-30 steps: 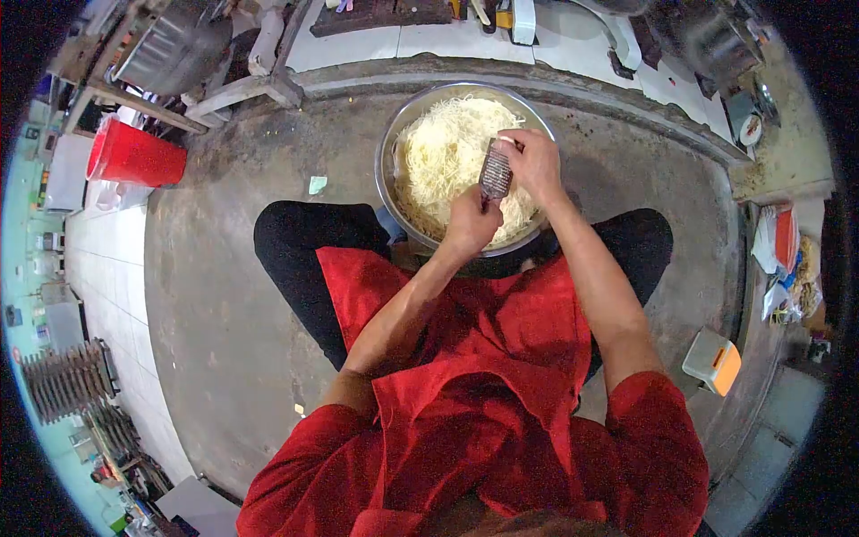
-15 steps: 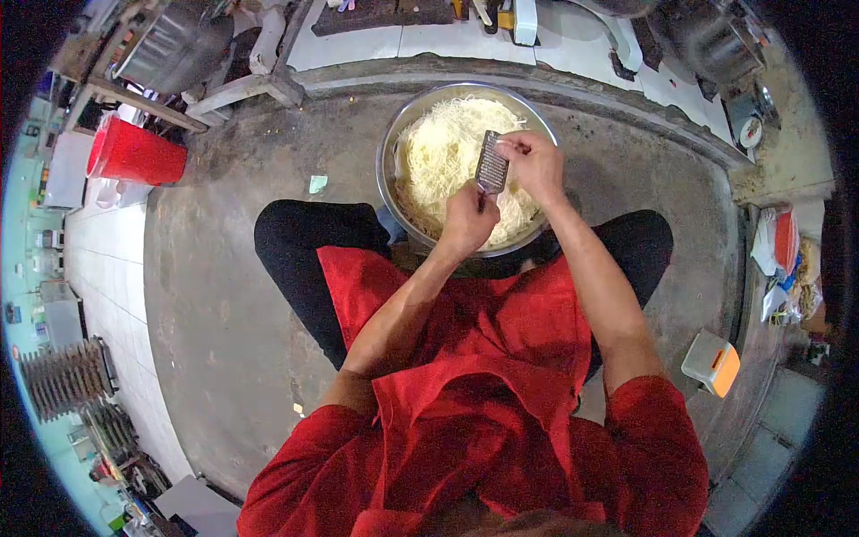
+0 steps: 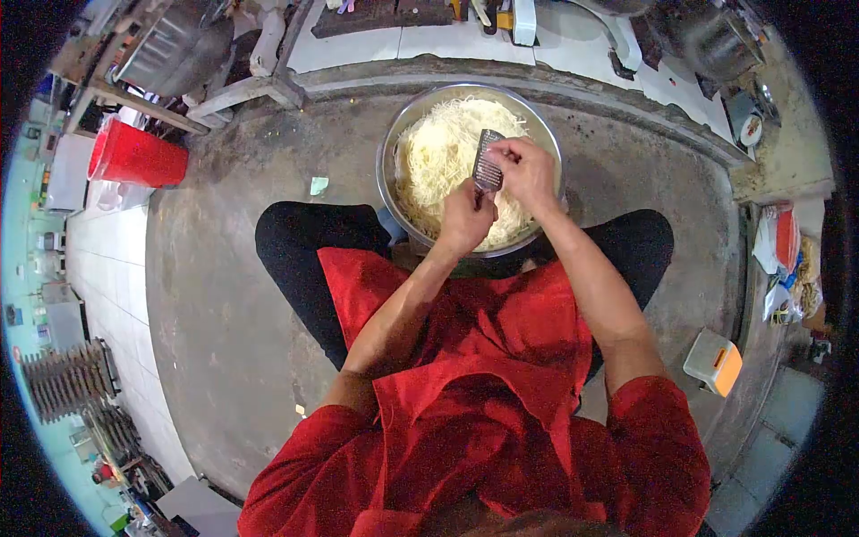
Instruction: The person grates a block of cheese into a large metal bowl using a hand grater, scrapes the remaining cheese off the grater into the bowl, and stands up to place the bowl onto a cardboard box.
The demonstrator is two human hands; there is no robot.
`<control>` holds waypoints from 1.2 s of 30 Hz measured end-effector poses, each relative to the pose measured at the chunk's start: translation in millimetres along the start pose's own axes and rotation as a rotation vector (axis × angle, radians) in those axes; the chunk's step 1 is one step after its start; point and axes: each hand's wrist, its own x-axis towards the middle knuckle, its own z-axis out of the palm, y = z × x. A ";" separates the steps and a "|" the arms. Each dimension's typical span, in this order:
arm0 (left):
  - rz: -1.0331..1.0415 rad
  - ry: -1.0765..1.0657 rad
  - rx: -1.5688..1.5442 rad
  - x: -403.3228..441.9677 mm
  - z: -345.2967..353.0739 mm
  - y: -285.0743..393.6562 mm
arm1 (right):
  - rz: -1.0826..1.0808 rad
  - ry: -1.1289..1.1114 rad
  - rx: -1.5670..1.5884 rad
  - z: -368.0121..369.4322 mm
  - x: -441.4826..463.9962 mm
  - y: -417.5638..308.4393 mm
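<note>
A wide metal bowl [image 3: 386, 143] heaped with pale yellow shreds [image 3: 438, 148] sits in front of my crossed legs. Over the shreds, my left hand [image 3: 468, 217] is closed around the lower end of a small flat metal grater [image 3: 484, 161], which points up and away from me. My right hand [image 3: 525, 173] lies against the grater's right side with its fingers pinched together at the grating face. Whatever those fingers may hold is too small or too hidden to name.
On the concrete floor to the left stands a red bucket [image 3: 139, 152], with a small pale scrap [image 3: 318, 185] nearer the bowl. A white and orange box [image 3: 713, 362] is at the right. A raised tiled ledge [image 3: 465, 43] runs behind the bowl.
My right hand has slid slightly down and left along the grater. The grater and my left hand have shifted a little to the left.
</note>
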 end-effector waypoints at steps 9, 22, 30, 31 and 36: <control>-0.242 0.001 -0.014 11.1 -9.0 2.8 | -0.142 -0.104 0.052 4.3 -25.8 -12.8; 0.064 -0.098 -0.022 -12.1 2.1 11.8 | 0.337 -0.171 0.356 -25.4 22.0 32.2; -0.151 -0.098 -0.028 -1.3 -4.4 10.4 | 0.318 -0.201 0.009 -25.8 17.4 -4.0; -0.190 -0.079 -0.020 -1.8 -6.1 14.2 | 0.067 -0.148 -0.178 -15.3 10.2 6.2; 0.059 -0.008 0.159 -5.0 -1.9 -4.4 | 0.024 -0.031 -0.210 -18.4 7.8 -2.8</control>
